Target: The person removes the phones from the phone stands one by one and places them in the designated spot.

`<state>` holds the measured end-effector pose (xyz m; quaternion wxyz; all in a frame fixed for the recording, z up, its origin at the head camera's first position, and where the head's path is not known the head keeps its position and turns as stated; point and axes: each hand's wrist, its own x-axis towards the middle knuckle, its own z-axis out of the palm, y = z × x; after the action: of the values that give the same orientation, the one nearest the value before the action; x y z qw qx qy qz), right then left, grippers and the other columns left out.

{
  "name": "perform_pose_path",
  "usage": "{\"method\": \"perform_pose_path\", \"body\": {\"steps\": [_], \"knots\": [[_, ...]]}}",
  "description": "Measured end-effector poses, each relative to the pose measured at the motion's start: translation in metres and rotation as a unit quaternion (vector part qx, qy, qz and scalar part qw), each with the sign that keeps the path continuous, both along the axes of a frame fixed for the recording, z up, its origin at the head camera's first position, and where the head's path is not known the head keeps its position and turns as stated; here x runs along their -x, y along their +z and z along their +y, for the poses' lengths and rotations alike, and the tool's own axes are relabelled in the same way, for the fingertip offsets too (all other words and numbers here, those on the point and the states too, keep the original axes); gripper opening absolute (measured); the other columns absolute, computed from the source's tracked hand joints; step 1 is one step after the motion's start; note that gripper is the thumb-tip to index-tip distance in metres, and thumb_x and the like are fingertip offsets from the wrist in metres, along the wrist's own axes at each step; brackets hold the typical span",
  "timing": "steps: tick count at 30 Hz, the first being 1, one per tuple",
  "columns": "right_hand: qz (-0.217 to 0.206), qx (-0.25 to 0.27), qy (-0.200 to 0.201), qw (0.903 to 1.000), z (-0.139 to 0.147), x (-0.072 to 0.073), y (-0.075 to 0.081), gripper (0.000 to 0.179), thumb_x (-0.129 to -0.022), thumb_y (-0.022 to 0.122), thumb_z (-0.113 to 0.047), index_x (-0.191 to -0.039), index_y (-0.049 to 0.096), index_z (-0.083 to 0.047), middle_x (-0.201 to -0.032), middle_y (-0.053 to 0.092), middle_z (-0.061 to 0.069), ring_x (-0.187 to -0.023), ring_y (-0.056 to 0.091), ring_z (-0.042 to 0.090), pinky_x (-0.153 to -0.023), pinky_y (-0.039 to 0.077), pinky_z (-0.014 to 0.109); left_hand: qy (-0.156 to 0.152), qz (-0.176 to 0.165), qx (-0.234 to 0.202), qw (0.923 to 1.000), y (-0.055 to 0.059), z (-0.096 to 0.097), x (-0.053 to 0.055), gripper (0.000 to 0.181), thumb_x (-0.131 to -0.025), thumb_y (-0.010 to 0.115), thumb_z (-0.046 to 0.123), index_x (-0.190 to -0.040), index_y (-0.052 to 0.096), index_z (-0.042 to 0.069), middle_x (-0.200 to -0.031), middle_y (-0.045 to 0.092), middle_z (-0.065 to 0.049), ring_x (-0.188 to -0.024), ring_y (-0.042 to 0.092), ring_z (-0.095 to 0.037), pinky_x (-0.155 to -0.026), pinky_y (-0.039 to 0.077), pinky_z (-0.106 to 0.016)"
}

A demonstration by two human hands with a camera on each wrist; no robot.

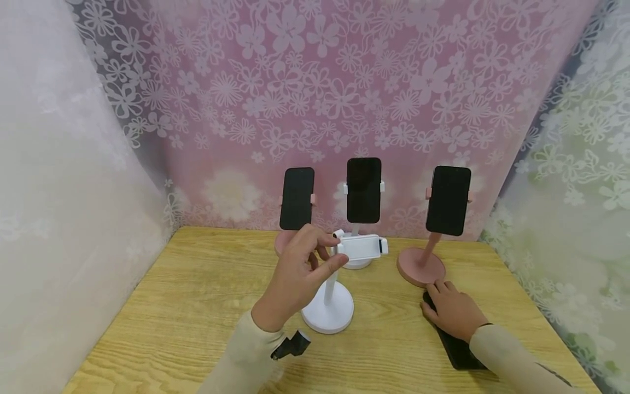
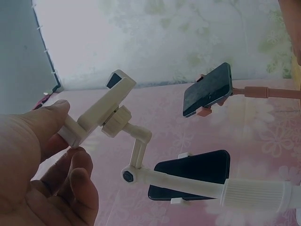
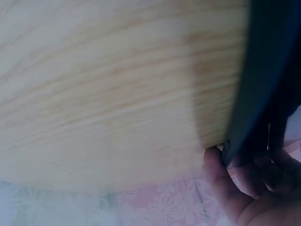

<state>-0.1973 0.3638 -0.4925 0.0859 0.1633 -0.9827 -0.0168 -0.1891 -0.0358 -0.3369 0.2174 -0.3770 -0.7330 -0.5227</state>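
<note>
My left hand (image 1: 293, 276) pinches one end of the white clamp (image 1: 361, 248) on a phone stand, thumb on one side and fingers on the other. Nothing sits in this clamp. Its round white base (image 1: 328, 316) stands on the table below, and the left wrist view shows the clamp's knob (image 2: 116, 121) and jointed arm (image 2: 137, 153). At the right, my right hand (image 1: 455, 311) holds the far end of a black phone (image 1: 460, 354) low over the table. In the right wrist view, the thumb (image 3: 221, 181) is against the phone's edge, with the fingers at its other side.
Behind my hands, a black phone (image 1: 297, 198) sits in a pink stand, another phone (image 1: 363, 190) in a white stand, and a third phone (image 1: 448, 200) in a pink stand at the right. That stand's base (image 1: 420, 266) is right by my right fingertips. Floral cloth (image 1: 315, 104) hangs behind the wooden table (image 1: 197, 306).
</note>
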Motion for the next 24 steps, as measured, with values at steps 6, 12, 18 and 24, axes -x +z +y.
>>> {"method": "perform_pose_path", "body": {"steps": [6,12,18,24], "knots": [[-0.04,0.011,-0.019,0.9989,0.005,0.0,0.006,0.059,-0.103,0.061,-0.047,-0.128,0.057,0.007,-0.122,0.06,0.027,-0.108,0.061,0.047,-0.073,0.058,0.055,0.001,0.001,0.0,1.0,-0.001,0.003,-0.001,0.023,-0.093,0.079,0.013,-0.11,0.063,0.011,-0.102,0.06,-0.001,-0.083,0.056,-0.01,-0.064,0.05,-0.025],[0.004,0.094,-0.004,0.9955,-0.016,-0.004,0.047,0.016,-0.1,0.069,-0.027,-0.097,0.064,-0.013,-0.085,0.065,0.0,-0.072,0.064,0.016,-0.06,0.054,0.039,0.001,-0.004,0.0,1.0,-0.001,0.004,-0.003,0.024,-0.093,0.079,0.012,-0.111,0.064,0.011,-0.101,0.06,-0.001,-0.083,0.056,-0.01,-0.064,0.05,-0.025],[0.148,0.307,0.079,0.9367,-0.084,-0.019,0.103,0.009,-0.1,0.067,-0.008,-0.107,0.069,-0.011,-0.09,0.069,-0.003,-0.074,0.062,0.006,-0.068,0.054,0.023,-0.001,-0.009,-0.005,0.9999,0.001,0.002,-0.002,0.025,-0.092,0.079,0.009,-0.111,0.064,0.011,-0.101,0.059,-0.002,-0.082,0.057,-0.012,-0.064,0.05,-0.025],[0.287,0.374,0.181,0.8631,-0.144,-0.046,0.154,0.015,-0.093,0.061,-0.006,-0.103,0.072,0.0,-0.09,0.071,0.005,-0.075,0.063,0.013,-0.077,0.05,0.015,0.012,-0.01,-0.001,0.9999,0.002,0.002,-0.002,0.025,-0.091,0.08,0.01,-0.11,0.065,0.011,-0.098,0.06,-0.001,-0.081,0.057,-0.011,-0.064,0.05,-0.025]]}}
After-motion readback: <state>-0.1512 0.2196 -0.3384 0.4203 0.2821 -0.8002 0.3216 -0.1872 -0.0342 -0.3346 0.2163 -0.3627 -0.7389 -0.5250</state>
